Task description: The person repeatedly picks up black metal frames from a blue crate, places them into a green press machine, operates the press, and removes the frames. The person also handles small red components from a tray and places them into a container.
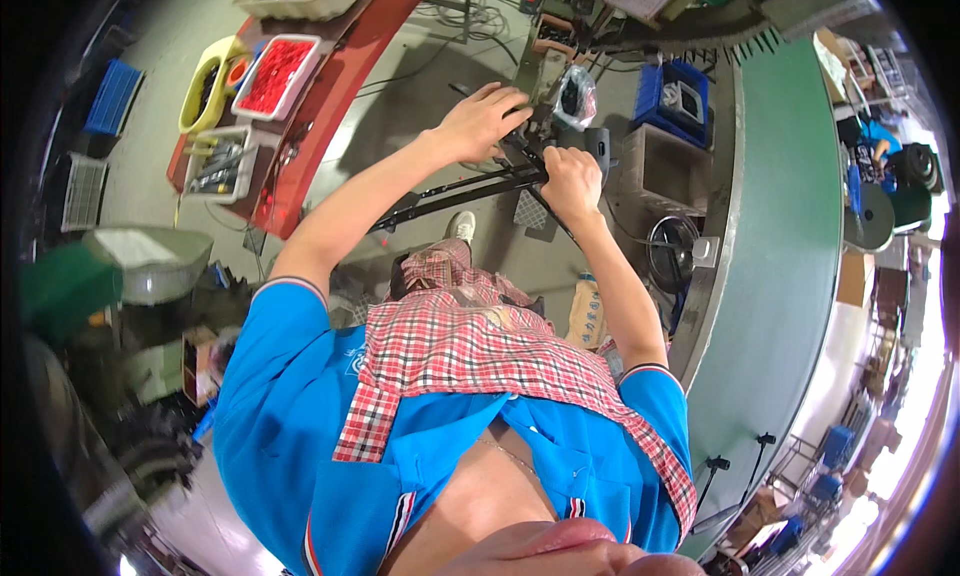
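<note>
A black folding frame of thin metal bars (460, 195) extends leftward from in front of me at a slant. My right hand (573, 184) is closed around its right end, knuckles up. Farther off and to the left, my left hand (483, 123) curls its fingers over the black bars, with part of the grip hidden beneath the palm. Just beyond both hands stands a bench machine with a grey housing (598, 146). Beside it hangs a clear plastic bag (576, 98) with dark contents.
On the left, a red bench (385, 21) carries a white bin of red parts (276, 74), a yellow bin (190, 116) and a tool tray (243, 171). A green-topped table (770, 266) runs along my right. A blue crate (650, 94) and grey bin (665, 148) stand between.
</note>
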`<state>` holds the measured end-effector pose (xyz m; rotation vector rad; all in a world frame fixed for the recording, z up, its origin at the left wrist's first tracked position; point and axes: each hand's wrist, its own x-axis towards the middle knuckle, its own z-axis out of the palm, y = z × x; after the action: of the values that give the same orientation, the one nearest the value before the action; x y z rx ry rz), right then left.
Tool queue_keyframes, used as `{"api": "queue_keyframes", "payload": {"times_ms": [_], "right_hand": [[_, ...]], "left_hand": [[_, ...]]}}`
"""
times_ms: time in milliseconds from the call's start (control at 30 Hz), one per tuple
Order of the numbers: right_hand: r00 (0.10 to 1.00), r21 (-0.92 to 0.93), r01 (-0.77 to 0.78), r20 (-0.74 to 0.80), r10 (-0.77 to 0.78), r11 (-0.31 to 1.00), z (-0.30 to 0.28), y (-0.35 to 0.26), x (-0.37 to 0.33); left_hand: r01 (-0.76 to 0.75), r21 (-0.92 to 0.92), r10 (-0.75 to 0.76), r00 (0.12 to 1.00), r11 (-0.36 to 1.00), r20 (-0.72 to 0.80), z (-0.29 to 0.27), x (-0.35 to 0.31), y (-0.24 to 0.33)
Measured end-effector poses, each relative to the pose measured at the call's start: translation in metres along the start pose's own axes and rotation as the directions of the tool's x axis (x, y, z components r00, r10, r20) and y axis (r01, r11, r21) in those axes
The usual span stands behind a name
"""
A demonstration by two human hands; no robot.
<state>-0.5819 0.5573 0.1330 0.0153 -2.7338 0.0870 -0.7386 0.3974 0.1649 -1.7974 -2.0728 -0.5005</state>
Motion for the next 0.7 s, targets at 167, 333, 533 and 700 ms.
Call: {"api": "queue_keyframes", "payload": {"times_ms": [167, 333, 533, 700], "right_hand": [[0.981, -0.013, -0.104, 0.164, 0.105, 0.994, -0.011, 0.027, 0.057], [0.973, -0.044, -0.123, 0.189, 0.129, 0.991, -0.001, 0.066, 0.095], [0.993, -0.017, -0.065, 0.094, 0.066, 0.998, 0.011, 0.108, 0.122], [0.952, -0.049, -0.166, 0.252, 0.173, 0.985, 0.012, 0.120, 0.130]], "left_hand": [[-0.066, -0.067, 0.089, 0.892, 0.996, 0.442, 0.063, 0.057, -0.081], [-0.229, -0.038, 0.220, 0.856, 0.973, 0.468, 0.077, 0.112, -0.128], [-0.223, -0.085, 0.237, 0.857, 0.971, 0.457, 0.082, 0.157, -0.159], [-0.251, -0.161, 0.290, 0.907, 0.954, 0.305, 0.102, 0.157, -0.174]]}}
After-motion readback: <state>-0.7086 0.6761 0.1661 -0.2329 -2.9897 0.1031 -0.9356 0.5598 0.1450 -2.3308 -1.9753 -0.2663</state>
